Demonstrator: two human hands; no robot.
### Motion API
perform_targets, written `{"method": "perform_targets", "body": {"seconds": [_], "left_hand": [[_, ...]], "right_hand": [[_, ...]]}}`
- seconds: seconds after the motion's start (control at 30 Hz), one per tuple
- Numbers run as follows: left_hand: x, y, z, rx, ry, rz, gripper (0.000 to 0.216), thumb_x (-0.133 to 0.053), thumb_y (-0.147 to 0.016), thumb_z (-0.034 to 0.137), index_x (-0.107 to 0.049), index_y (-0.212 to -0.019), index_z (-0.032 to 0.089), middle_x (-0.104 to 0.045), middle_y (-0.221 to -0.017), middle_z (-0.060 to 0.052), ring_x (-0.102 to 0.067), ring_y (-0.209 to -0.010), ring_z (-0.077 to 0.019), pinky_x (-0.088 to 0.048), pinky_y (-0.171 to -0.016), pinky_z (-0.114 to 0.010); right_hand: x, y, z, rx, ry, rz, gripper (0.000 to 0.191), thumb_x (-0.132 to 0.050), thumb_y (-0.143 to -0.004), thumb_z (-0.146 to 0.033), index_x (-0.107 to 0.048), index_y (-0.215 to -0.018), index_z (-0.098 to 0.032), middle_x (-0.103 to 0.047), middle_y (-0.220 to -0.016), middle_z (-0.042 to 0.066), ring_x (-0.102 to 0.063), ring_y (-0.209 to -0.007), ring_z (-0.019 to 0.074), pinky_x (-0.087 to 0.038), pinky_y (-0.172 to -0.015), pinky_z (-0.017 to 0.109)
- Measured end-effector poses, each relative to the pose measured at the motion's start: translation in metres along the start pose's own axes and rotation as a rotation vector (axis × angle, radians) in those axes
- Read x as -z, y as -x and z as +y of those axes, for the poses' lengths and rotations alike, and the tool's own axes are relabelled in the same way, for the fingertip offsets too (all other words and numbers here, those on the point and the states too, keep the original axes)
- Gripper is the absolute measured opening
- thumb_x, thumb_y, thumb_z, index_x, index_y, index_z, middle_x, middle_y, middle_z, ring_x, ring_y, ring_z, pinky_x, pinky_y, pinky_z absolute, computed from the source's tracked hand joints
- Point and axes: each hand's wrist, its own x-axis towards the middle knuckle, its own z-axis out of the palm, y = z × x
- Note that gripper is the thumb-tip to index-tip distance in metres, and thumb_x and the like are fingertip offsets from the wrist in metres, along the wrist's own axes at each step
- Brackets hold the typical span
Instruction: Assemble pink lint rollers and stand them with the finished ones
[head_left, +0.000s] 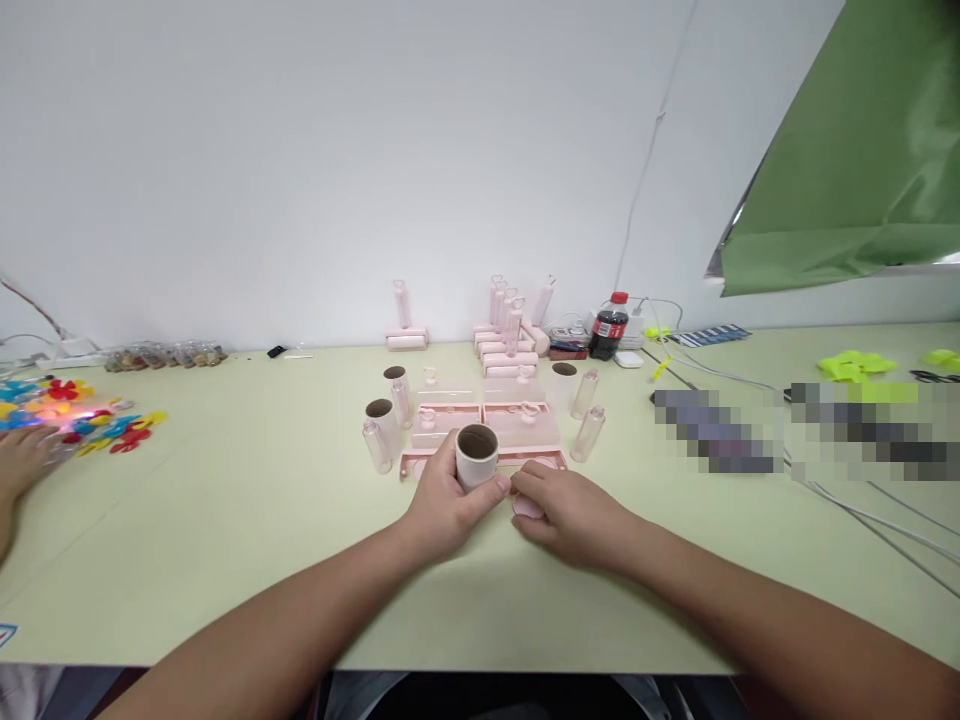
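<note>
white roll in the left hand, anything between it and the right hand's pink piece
Yes, the thumb of the left hand, at the lower right of the white roll, lies between it and the pink piece in the right hand. Nothing visible covers the open top.

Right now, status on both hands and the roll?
Left hand gripping white cardboard-core roll, open end up. Right hand holding pink disc. Pink tray close beyond.

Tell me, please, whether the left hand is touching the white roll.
Touching: the head view shows the left hand curled around the white roll, holding it.
</note>
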Motion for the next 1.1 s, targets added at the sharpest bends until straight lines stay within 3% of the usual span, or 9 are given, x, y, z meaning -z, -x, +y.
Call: {"method": "perform_targets", "body": {"seconds": [0.13,0.3,0.43,0.5,0.73,1.1], "left_hand": [[0.0,0.001,0.001,-0.008,-0.014,-0.049,0.032,-0.068,-0.078,0.039,-0.053,-0.097,0.018,-0.061,-0.088,-0.002,-0.057,-0.078,-0.0173,-0.045,-0.07,-0.03],[0.001,0.002,0.001,-0.059,-0.057,-0.145,0.041,-0.063,-0.082,0.041,-0.05,-0.114,0.02,-0.062,-0.103,-0.005,-0.057,-0.088,-0.0198,-0.045,-0.076,-0.032],[0.002,0.003,-0.002,-0.11,-0.143,-0.22,0.046,-0.057,-0.086,0.047,-0.046,-0.121,0.02,-0.061,-0.109,-0.006,-0.057,-0.092,-0.0211,-0.045,-0.078,-0.033],[0.002,0.004,-0.003,-0.11,-0.209,-0.259,0.045,-0.058,-0.085,0.047,-0.048,-0.121,0.021,-0.063,-0.11,-0.006,-0.059,-0.092,-0.022,-0.045,-0.078,-0.034],[0.0,0.002,-0.002,-0.092,-0.253,-0.293,0.044,-0.058,-0.086,0.048,-0.051,-0.121,0.023,-0.065,-0.11,-0.005,-0.061,-0.093,-0.0222,-0.045,-0.078,-0.033],[0.0,0.002,-0.004,-0.127,-0.235,-0.307,0.044,-0.059,-0.086,0.046,-0.053,-0.123,0.023,-0.065,-0.11,-0.005,-0.061,-0.093,-0.0213,-0.046,-0.078,-0.033]], "right_hand": [[0.001,-0.001,0.004,0.083,-0.116,0.116,0.005,-0.06,-0.078,-0.018,-0.058,-0.083,-0.019,-0.054,-0.081,0.002,-0.054,-0.074,0.0171,-0.041,-0.065,0.028],[0.018,0.002,0.008,0.11,-0.42,0.308,0.006,-0.063,-0.082,-0.024,-0.059,-0.085,-0.02,-0.053,-0.081,0.001,-0.052,-0.064,0.0126,-0.043,-0.056,0.025],[0.029,0.006,0.01,0.107,-0.564,0.607,0.018,-0.064,-0.085,-0.029,-0.054,-0.072,-0.021,-0.059,-0.083,0.005,-0.059,-0.079,0.0181,-0.049,-0.067,0.029],[0.029,0.008,0.01,0.103,-0.592,0.659,0.021,-0.066,-0.085,-0.03,-0.054,-0.07,-0.021,-0.064,-0.092,0.008,-0.062,-0.09,0.0211,-0.051,-0.074,0.032],[0.021,0.009,0.003,0.139,-0.538,0.549,0.021,-0.065,-0.086,-0.033,-0.056,-0.071,-0.021,-0.071,-0.108,0.012,-0.066,-0.102,0.0245,-0.052,-0.085,0.038],[0.016,0.007,0.003,0.097,-0.643,0.423,0.016,-0.065,-0.086,-0.036,-0.058,-0.081,-0.022,-0.07,-0.113,0.012,-0.066,-0.105,0.0235,-0.055,-0.083,0.036]]}}
